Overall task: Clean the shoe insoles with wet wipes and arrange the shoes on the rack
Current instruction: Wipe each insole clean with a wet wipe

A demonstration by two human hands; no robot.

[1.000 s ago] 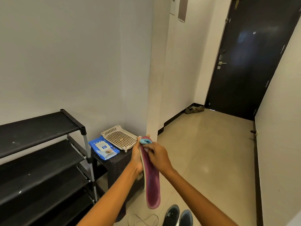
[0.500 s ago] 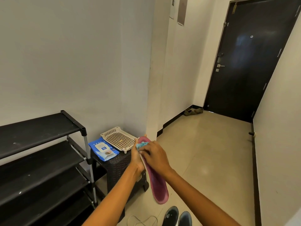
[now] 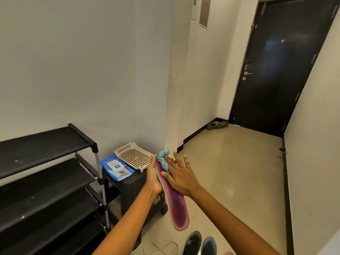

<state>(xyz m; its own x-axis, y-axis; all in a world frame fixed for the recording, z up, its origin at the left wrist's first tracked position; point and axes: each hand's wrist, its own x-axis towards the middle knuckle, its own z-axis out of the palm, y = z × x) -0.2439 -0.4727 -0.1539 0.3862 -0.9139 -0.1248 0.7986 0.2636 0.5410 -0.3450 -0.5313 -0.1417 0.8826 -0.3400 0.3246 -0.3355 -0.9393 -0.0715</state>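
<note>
I hold a long purple-pink insole [image 3: 177, 208] out in front of me, its toe end up and its heel end hanging low. My left hand [image 3: 152, 176] grips it from behind along its left edge. My right hand [image 3: 181, 174] lies flat on the insole's face with straight, spread fingers, pressing a crumpled light-blue wipe [image 3: 163, 160] against its upper part. A blue pack of wet wipes [image 3: 117, 167] lies on a dark wicker stool [image 3: 132, 188]. The black shoe rack [image 3: 46, 181] stands at the left, its shelves bare. Two dark shoes [image 3: 200, 244] sit on the floor by the bottom edge.
A white perforated plastic tray [image 3: 133, 155] sits on the stool beside the wipes pack. A loose lace [image 3: 160, 248] lies on the tiled floor near the shoes. Another pair of shoes [image 3: 217, 125] rests by the dark door [image 3: 279, 65] down the hallway.
My right hand has flattened out, fingers spreading over the insole, and the wipe now shows at the insole's top end. The insole's lower end has swung a little to the right.
</note>
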